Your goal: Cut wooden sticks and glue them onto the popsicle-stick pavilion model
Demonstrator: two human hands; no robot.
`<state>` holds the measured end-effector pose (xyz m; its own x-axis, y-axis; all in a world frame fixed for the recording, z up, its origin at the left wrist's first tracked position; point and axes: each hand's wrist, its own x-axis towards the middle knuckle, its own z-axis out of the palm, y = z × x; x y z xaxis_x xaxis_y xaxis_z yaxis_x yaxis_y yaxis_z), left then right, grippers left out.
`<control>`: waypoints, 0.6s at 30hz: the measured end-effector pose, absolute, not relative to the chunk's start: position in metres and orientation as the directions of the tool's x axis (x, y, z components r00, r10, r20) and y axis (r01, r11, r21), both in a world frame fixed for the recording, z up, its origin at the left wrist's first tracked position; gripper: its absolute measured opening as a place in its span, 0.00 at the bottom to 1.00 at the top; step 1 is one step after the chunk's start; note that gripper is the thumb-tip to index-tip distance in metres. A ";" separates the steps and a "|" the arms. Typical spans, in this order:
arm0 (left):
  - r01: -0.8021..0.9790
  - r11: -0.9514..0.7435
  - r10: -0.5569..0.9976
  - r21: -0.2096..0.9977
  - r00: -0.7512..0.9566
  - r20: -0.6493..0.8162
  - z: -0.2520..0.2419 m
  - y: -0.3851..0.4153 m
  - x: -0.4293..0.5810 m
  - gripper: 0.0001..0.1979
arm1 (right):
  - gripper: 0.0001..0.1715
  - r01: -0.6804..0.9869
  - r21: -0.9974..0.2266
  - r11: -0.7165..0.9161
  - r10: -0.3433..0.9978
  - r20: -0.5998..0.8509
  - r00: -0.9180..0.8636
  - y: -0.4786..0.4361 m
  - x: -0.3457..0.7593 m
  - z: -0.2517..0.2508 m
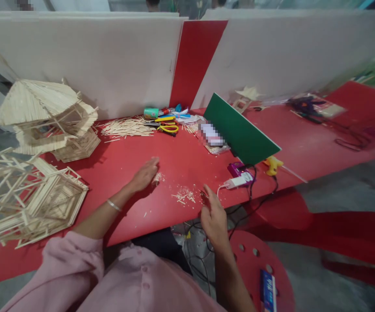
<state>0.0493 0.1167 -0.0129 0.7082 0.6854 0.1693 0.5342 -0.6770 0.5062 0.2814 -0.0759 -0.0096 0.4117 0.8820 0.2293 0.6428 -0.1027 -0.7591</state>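
Observation:
My left hand (145,174) rests edge-down on the red tabletop (119,221), fingers stretched out, with a few wood crumbs beside its palm. Between my two hands lies a small heap of broken stick bits and shavings (185,196). At the table's front edge, my right hand (213,214) is held with its fingers extended and apart, just right of the heap. No object shows clearly in either hand; the underside of the right fingers is partly hidden.
Stick-built pavilion models (44,104) stand at the left. Behind lie loose sticks (127,127) and yellow-handled scissors (168,128). A green board (239,130) leans at right, near a purple power strip (239,171) and yellow glue gun (273,164). Cables hang over the edge beside a red stool (281,277).

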 end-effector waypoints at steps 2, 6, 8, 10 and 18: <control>0.644 -0.634 0.756 0.429 0.632 0.169 -0.016 0.093 0.006 0.40 | 0.41 0.663 -0.737 -0.131 0.886 0.213 0.411 -0.082 0.284 -0.019; 0.764 -0.617 0.787 0.190 0.595 0.161 -0.033 0.030 -0.053 0.59 | 0.43 0.693 -0.687 -0.217 0.879 0.171 0.444 -0.082 0.280 -0.036; 0.793 -0.590 0.806 0.151 0.568 0.166 -0.040 0.014 -0.055 0.61 | 0.45 0.700 -0.673 -0.241 0.877 0.158 0.454 -0.078 0.276 -0.039; 0.803 -0.574 0.818 0.157 0.554 0.157 -0.044 0.016 -0.042 0.61 | 0.45 0.698 -0.676 -0.235 0.886 0.147 0.440 -0.074 0.273 -0.038; 0.764 -0.578 0.808 0.287 0.586 0.070 -0.034 0.062 0.068 0.61 | 0.32 0.707 -0.681 -0.188 0.873 0.214 0.438 -0.074 0.272 -0.030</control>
<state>0.0678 0.0623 -0.0341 0.5855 0.8076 0.0700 0.7635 -0.5784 0.2872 0.2717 -0.0743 -0.0299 0.4381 0.8731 0.2140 0.7074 -0.1879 -0.6814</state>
